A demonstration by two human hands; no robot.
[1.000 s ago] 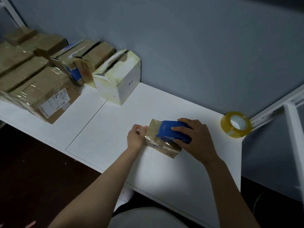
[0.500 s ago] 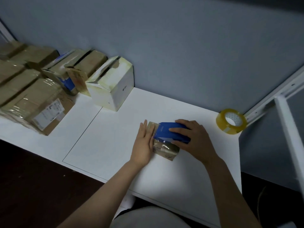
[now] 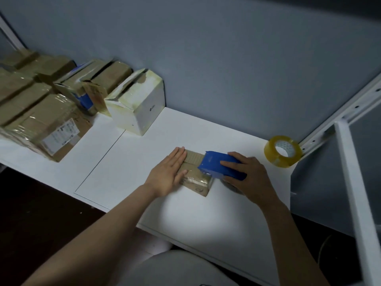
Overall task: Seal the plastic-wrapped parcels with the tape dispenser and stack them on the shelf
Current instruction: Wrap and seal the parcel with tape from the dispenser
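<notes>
A small brown plastic-wrapped parcel [image 3: 194,176] lies on the white shelf board [image 3: 185,215] in front of me. My left hand [image 3: 168,173] lies flat with straight fingers on the parcel's left end, pressing it down. My right hand [image 3: 246,175] grips the blue tape dispenser [image 3: 218,165], whose front end sits on the parcel's right part. Shiny tape shows on the parcel's top under the dispenser.
A spare roll of clear yellowish tape [image 3: 282,150] stands at the back right by the white metal frame [image 3: 354,182]. A white taped box [image 3: 137,104] and several brown wrapped parcels [image 3: 44,120] are stacked along the wall at the left.
My left hand went from gripping the parcel's end to lying flat on it. The right hand has drawn the dispenser to the right across the parcel.
</notes>
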